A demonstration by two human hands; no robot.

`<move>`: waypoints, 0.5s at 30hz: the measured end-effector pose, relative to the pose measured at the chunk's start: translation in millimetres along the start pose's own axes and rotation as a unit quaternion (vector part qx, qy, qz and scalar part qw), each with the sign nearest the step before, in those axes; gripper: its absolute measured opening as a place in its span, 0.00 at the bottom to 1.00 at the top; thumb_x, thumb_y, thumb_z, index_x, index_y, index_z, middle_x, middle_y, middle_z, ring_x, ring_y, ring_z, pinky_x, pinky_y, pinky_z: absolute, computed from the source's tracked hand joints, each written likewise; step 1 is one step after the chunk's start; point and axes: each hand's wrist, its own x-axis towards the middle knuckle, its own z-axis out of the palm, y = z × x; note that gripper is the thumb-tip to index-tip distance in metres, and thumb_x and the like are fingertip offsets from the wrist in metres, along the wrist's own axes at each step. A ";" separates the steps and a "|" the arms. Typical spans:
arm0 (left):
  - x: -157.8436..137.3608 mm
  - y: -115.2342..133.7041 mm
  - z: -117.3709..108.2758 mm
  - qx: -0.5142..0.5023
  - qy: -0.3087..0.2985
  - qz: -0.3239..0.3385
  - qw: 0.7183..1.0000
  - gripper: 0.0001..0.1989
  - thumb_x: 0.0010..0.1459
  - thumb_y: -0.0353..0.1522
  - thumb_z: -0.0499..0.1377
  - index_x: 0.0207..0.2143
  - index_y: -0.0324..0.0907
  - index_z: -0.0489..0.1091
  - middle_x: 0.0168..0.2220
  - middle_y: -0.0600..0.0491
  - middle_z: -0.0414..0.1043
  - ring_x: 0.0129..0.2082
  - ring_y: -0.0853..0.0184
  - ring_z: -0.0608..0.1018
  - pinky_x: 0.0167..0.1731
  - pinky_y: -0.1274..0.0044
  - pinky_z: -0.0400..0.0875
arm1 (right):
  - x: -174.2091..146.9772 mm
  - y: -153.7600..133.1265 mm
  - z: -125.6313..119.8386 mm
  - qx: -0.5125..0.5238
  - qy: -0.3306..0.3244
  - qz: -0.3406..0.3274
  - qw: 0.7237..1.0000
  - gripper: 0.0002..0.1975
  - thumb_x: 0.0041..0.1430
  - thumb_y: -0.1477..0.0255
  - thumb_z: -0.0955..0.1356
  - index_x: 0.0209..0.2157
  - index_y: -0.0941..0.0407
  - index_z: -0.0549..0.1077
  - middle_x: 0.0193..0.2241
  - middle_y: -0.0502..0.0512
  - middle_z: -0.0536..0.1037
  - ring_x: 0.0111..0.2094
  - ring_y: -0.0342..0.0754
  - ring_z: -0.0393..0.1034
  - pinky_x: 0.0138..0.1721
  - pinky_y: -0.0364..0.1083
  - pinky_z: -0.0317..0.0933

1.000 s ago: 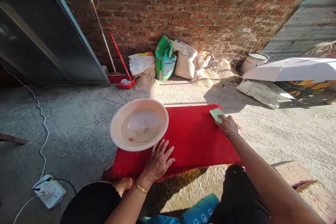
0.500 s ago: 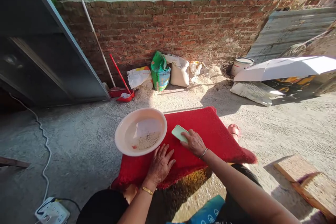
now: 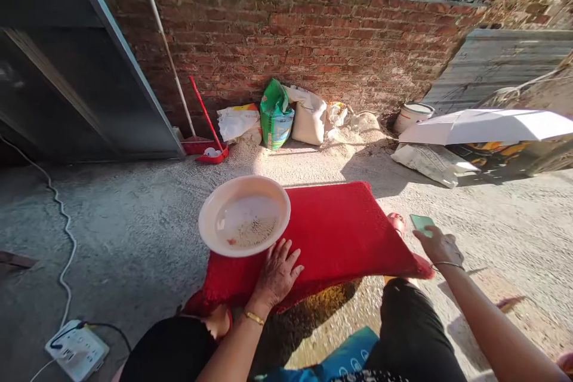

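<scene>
A red fuzzy cloth (image 3: 340,221) covers a low surface in front of me. On its left part stands a pale plastic basin (image 3: 210,239) holding clear water and small pale grains, with a little reddish bit near the edge. My left hand (image 3: 278,274) lies flat on the cloth just below the basin, fingers spread. Off to the right, beyond the cloth's edge, my right hand (image 3: 441,249) grips a pale green phone (image 3: 421,224) above the concrete floor. Its fingertips are partly hidden.
A wooden board (image 3: 519,304) lies at the right, below my right arm. At lower left is a white power strip (image 3: 77,349) with a cord. Sacks (image 3: 276,122), a red dustpan (image 3: 212,156) and a bucket (image 3: 412,116) stand along the brick wall; a white umbrella (image 3: 492,125) is at right.
My right hand has lifted the phone from over the cloth and carried it right, past the cloth's edge. My left hand stays on the cloth. The view has tilted slightly down.
</scene>
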 end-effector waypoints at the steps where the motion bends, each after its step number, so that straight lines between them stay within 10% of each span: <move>1: -0.2 -0.1 0.1 -0.001 -0.001 -0.001 1.000 0.20 0.63 0.40 0.53 0.56 0.48 0.66 0.62 0.48 0.60 0.63 0.56 0.59 0.61 0.59 0.55 | -4.2 -15.3 1.2 0.005 -0.016 -0.018 1.000 0.30 0.58 0.51 0.60 0.54 0.54 0.68 0.42 0.65 0.71 0.43 0.59 0.70 0.39 0.53 0.62; 10: -1.7 -2.3 -2.6 0.012 -0.021 -0.004 1.000 0.20 0.64 0.41 0.52 0.57 0.49 0.65 0.62 0.48 0.59 0.64 0.56 0.59 0.61 0.60 0.54 | -83.2 -271.2 38.5 0.078 -0.078 -0.375 0.920 0.23 0.60 0.55 0.63 0.54 0.50 0.68 0.44 0.58 0.68 0.41 0.49 0.68 0.41 0.45 0.59; 15: -1.0 -3.3 -0.5 0.024 -0.012 0.005 1.000 0.20 0.63 0.40 0.53 0.57 0.49 0.65 0.63 0.48 0.59 0.63 0.57 0.59 0.61 0.60 0.55 | -82.1 -323.6 51.7 0.050 -0.102 -0.476 0.872 0.23 0.60 0.53 0.63 0.53 0.49 0.69 0.44 0.59 0.68 0.42 0.51 0.67 0.43 0.47 0.58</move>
